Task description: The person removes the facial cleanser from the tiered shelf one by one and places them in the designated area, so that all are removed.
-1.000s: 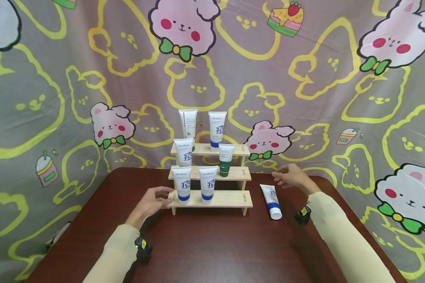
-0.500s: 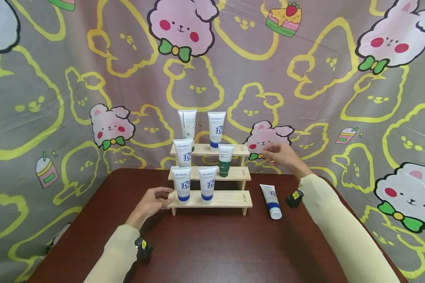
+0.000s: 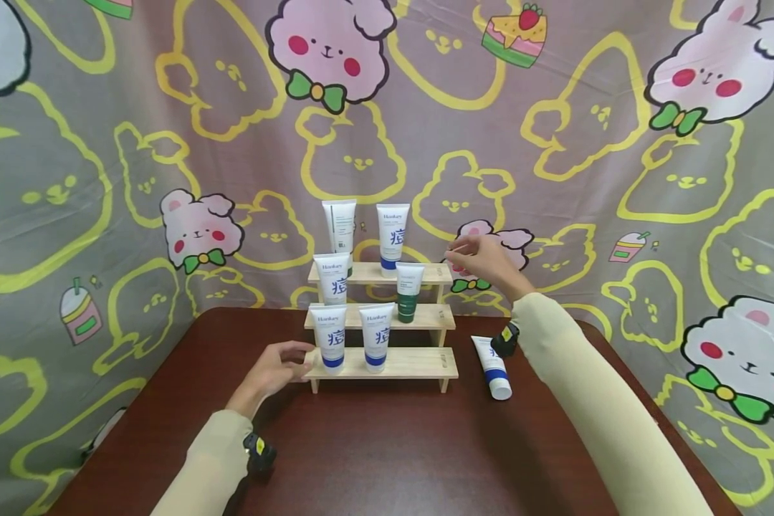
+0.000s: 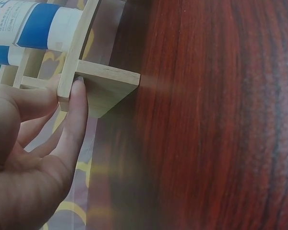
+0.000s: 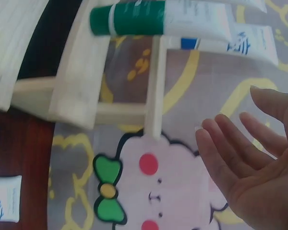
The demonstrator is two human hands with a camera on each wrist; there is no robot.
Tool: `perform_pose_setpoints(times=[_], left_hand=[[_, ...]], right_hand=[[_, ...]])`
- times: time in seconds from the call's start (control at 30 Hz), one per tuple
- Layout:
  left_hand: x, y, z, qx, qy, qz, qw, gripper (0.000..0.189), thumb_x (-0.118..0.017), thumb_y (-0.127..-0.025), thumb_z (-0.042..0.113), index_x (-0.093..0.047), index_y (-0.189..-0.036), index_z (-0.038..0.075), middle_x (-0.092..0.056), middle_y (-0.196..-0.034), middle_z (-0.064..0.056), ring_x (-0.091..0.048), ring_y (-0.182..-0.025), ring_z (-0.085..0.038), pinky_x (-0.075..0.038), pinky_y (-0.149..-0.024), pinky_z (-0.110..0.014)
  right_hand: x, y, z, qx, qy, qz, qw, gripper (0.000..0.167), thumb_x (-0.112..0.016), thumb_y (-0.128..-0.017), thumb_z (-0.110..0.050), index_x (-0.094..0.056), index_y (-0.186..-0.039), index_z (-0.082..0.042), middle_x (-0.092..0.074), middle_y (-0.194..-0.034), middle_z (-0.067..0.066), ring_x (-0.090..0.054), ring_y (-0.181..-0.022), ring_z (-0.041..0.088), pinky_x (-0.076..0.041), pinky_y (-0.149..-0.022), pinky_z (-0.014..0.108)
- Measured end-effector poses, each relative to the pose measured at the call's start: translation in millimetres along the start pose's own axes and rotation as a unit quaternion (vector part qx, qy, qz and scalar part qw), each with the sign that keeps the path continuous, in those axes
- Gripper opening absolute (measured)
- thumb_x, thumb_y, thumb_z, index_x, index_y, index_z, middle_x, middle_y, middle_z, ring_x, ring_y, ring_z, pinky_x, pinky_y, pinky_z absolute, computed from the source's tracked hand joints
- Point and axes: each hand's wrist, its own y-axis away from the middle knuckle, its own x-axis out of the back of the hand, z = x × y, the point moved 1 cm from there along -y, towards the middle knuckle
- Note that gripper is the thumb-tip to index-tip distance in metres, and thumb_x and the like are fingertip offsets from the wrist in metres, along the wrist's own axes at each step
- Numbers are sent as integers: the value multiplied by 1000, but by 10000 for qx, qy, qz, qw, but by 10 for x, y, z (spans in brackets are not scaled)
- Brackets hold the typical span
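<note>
My left hand (image 3: 274,374) pinches the left end of the lowest step of a three-tier wooden display stand (image 3: 419,362); in the left wrist view its thumb and finger (image 4: 76,115) lie on either side of the board. My right hand (image 3: 486,263) hovers beside the stand's top right end, fingers loosely bent and holding nothing. Squeeze tubes stand upright on every tier: a green-and-white tube (image 3: 409,292) on the middle one, a blue-and-white tube (image 3: 392,233) at top right, and a pair at the bottom left, including a front tube (image 3: 377,337).
Right of the stand, another blue-and-white tube (image 3: 492,369) lies on the dark red wooden table (image 3: 387,444). A cartoon-printed cloth (image 3: 458,107) hangs behind and around the table. Each wrist wears a small black camera (image 3: 505,340).
My right hand has moved up and leftward, from above the lying tube to beside the stand's top tier. My left hand has kept its hold on the lowest step.
</note>
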Motion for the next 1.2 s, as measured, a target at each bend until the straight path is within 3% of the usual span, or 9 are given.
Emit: perform_pose_setpoints(times=[0.27, 0.63, 0.87, 1.1, 1.2], left_hand=[[-1, -8, -17, 48, -29, 5, 10000, 39, -70, -88, -9, -62, -126, -6, -62, -116, -25, -69, -90, -29, -61, -74, -38], [-1, -18, -14, 5, 18, -14, 10000, 38, -69, -87, -10, -62, -125, -7, -62, -115, -24, -69, -89, -29, -61, -74, -39], [-4, -17, -21, 4, 37, 1, 10000, 38, -70, -87, -10, -63, -124, -6, -62, -115, -24, -69, -89, -29, -61, -73, -39], [11, -23, -29, -40, -38, -18, 10000, 38, -69, -88, -9, -62, -125, -6, -62, -116, -23, -68, -90, -29, -61, -74, -39], [11, -27, -30, -35, -13, -27, 10000, 38, -69, -88, -9, -62, -125, -6, -62, -116, -23, -68, -90, -29, -61, -74, -39]], right_hand=[[-164, -156, -228, -209, -293, 81, 9993, 50, -70, -95, -34, -60, -133, -4, -65, -123, 18, -67, -102, 38, -54, -92, 50], [-359, -295, -376, -244, -1032, -45, 9944, 49, -68, -97, -22, -54, -138, -1, -60, -129, 21, -61, -110, 42, -53, -95, 47], [-407, -370, -439, -334, -1038, 10, 9940, 53, -69, -97, -25, -51, -142, -4, -58, -133, 19, -62, -109, 42, -51, -97, 51], [-454, -454, -472, -385, -1135, 15, 9928, 54, -70, -96, -23, -50, -144, -6, -57, -136, 17, -61, -114, 37, -54, -93, 41], [-476, -485, -472, -371, -1211, 28, 9919, 54, -70, -96, -21, -50, -144, -5, -57, -136, 18, -60, -116, 33, -53, -96, 43]])
